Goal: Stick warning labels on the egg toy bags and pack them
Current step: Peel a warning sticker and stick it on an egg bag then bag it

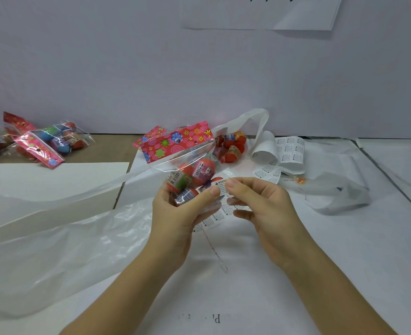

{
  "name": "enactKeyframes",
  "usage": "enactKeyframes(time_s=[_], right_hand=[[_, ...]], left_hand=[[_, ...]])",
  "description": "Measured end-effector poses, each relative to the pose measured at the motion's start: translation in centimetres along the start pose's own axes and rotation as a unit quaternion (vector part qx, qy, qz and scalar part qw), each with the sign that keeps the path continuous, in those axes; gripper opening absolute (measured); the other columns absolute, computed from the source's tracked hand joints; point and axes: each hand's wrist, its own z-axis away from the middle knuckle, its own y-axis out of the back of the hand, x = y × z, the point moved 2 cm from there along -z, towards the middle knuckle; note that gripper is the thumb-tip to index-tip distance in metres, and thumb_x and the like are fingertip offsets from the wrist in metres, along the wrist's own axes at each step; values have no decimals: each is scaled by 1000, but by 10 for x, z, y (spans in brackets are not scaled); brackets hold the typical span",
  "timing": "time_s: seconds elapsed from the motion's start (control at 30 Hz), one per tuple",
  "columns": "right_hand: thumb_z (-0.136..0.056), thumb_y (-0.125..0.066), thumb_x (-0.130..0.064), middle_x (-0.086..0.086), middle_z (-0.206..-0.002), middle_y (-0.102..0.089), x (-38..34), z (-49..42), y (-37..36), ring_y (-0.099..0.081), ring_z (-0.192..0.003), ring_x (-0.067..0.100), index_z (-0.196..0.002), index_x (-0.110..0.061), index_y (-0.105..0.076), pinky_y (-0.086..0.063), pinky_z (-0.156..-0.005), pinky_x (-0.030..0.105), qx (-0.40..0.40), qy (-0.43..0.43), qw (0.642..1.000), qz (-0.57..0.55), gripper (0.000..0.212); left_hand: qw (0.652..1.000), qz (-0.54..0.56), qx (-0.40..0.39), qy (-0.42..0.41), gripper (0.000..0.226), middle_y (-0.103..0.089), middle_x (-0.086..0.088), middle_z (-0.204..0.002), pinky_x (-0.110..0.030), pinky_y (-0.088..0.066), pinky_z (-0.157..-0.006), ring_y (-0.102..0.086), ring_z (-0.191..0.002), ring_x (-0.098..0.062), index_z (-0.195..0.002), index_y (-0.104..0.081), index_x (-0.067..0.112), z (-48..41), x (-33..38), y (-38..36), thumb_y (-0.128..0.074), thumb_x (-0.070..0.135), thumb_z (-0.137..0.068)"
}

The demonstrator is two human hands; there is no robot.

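Just above the middle of the table [359,250], my left hand [175,209] grips the egg toy bag [192,172] round its lower part, fingers curled behind and thumb laid across the front. My right hand [265,204] pinches a warning label [222,185] between thumb and forefinger, right against the bag's lower corner, with the other fingers loosely curled beneath. I cannot tell whether the label is stuck down yet.

The bag is thin clear film with a few plastic eggs [203,169] loose inside and a stiff red flowered header card [175,143] at the top. I judge it light, slippery and crinkly. The eggs will roll and the film will slide over them, so the best hold is where I have it, cupping the eggs to pull the film taut. The header is the only rigid part and would serve for lifting. The label looks small, floppy and sticky, so I would take it by one edge and smooth it onto a flat stretch of film, not over an egg's curve.

Directly under my hands lies a sheet of labels [214,217]. Farther back and to the right, a curled strip of more labels [289,151] sits beside another bag of eggs [231,146]. A big clear plastic bag [54,238] sprawls to the left, partly over a white box [54,175], and beyond that a pile of bags [45,141] rests by the wall.
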Motion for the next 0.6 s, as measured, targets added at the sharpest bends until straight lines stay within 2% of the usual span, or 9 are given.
enactKeyframes(time_s=[0.17, 0.33, 0.47, 0.6], right_hand=[[-81, -70, -29, -9, -74, -71, 0, 0, 0, -62, -75, 7, -75, -26, -74, -45, -72, 27, 0, 2, 1000, 5, 7], [-82, -70, -28, -8, -73, -71, -1, 2, -1, -62, -75, 8, -78, -24, -74, -44, -71, 27, 5, 2, 1000, 7, 6], [-80, -72, -24, -8, -70, -69, -3, 2, 0, -61, -71, 8, -70, -24, -74, -46, -73, 28, 15, -1, 1000, -6, 10], [-76, -74, -32, -10, -64, -66, -4, 2, 2, -59, -67, 6, -63, -23, -71, -45, -66, 22, 62, 22, 998, 24, 16]], left_hand=[[1000, -7, 12, 2, 72, -76, 1, -93, -26, -59, -64, -74, -88, -23, -105, -61, 29, 0, 0, 0, -85, 31, -37], [1000, -7, 27, -2, 80, -74, -3, -101, -27, -60, -66, -73, -92, -23, -109, -59, 29, 0, 1, 0, -85, 32, -33], [999, -17, 27, -13, 83, -71, -5, -107, -30, -61, -71, -72, -96, -25, -112, -59, 29, 0, 2, 0, -85, 33, -33], [999, -37, 13, -37, 68, -74, -4, -100, -29, -60, -69, -73, -94, -24, -105, -62, 30, 1, 1, 1, -86, 25, -42]])
